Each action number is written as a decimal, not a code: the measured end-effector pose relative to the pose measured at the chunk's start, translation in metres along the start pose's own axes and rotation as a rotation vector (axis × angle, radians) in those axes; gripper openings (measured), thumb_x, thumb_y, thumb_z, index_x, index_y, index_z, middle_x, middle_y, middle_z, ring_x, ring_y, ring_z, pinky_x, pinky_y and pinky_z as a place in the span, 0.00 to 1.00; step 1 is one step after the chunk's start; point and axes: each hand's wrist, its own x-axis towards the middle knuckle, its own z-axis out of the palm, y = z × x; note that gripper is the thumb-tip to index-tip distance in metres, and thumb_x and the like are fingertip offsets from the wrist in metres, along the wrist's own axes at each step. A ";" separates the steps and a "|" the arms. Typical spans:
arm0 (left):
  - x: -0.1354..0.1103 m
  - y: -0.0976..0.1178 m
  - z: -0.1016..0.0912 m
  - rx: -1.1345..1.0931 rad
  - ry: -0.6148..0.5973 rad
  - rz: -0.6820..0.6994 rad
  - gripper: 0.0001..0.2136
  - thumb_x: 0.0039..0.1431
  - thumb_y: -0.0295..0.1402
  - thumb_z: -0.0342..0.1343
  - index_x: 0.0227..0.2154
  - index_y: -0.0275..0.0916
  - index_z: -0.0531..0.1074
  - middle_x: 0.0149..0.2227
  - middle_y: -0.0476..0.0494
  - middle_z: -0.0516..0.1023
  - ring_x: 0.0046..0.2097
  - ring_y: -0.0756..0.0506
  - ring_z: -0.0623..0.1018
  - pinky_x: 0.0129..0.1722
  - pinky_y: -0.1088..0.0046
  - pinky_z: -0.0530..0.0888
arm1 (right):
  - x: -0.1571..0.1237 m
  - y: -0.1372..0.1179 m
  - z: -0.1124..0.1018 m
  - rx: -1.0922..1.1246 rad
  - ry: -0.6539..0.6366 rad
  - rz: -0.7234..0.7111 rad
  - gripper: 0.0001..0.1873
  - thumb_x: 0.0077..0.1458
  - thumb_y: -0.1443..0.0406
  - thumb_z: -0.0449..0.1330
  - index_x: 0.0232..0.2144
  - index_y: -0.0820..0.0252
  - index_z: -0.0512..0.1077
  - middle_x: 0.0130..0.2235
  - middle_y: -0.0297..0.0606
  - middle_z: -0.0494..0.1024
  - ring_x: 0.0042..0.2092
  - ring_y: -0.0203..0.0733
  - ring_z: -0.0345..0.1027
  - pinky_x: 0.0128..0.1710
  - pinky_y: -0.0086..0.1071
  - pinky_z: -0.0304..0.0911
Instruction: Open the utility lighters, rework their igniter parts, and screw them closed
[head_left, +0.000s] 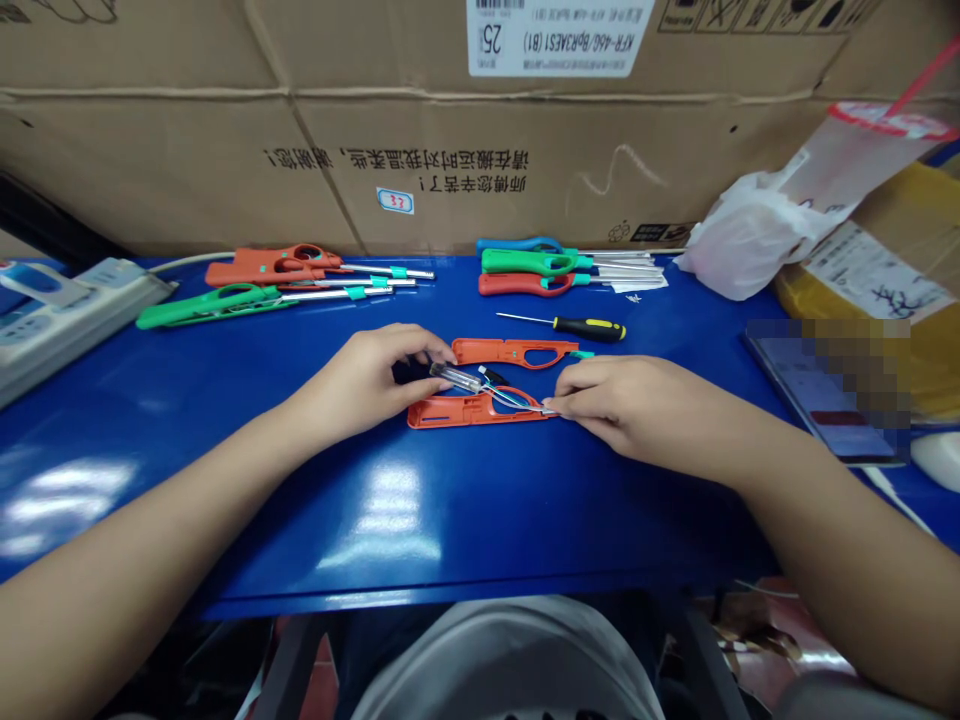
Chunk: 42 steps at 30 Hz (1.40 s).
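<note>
My left hand [397, 375] pinches a small clear lighter fuel tank [457, 378] between thumb and fingers. Thin wires and a tube [514, 400] run from the tank toward my right hand [611, 400], whose fingertips are closed on their far end. Just under the tank lies one orange lighter casing half [450, 411], hollow side up. The other orange casing half [510, 351] rests behind it, with a bit of teal at its right end. Between the halves sits a small black part [493, 376].
A black and yellow screwdriver [592, 328] lies behind my right hand. Green, blue and red lighters [529, 262] are at the back; more orange and green lighters [262, 268] lie back left. A power strip [82, 310], large carton [420, 130], bagged cup [757, 230] and phone [817, 390] surround the blue table.
</note>
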 end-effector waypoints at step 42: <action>-0.009 0.029 0.012 0.021 -0.136 0.107 0.15 0.66 0.39 0.61 0.51 0.39 0.79 0.49 0.40 0.81 0.50 0.41 0.79 0.51 0.63 0.76 | 0.004 0.007 0.001 0.119 0.201 0.126 0.13 0.65 0.66 0.59 0.46 0.59 0.81 0.47 0.42 0.84 0.48 0.47 0.78 0.51 0.40 0.70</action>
